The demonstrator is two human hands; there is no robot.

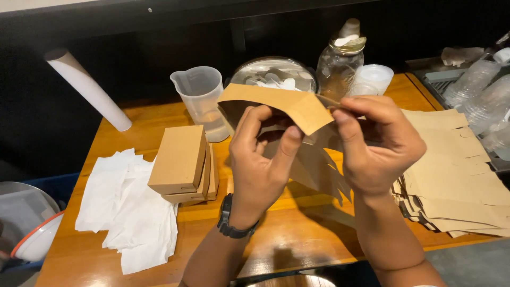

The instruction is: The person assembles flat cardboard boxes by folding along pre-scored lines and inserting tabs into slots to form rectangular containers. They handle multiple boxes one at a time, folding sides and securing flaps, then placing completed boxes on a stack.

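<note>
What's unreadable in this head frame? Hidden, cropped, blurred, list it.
- Kraft cutout: its lower part is hidden behind the left hand and right hand.
- Glass bowl: the front is blocked by the cutout's flap.
- Plastic bottles: cut off by the right edge.
- Metal bowl: cropped at the left edge.
- Paper stack: its near corner is covered by the right hand.

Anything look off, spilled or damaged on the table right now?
No spill shows. The white tissue sheets lie crumpled at the left, and the stacked brown boxes sit askew. Both hands, left and right, hold a brown cardboard cutout.
</note>
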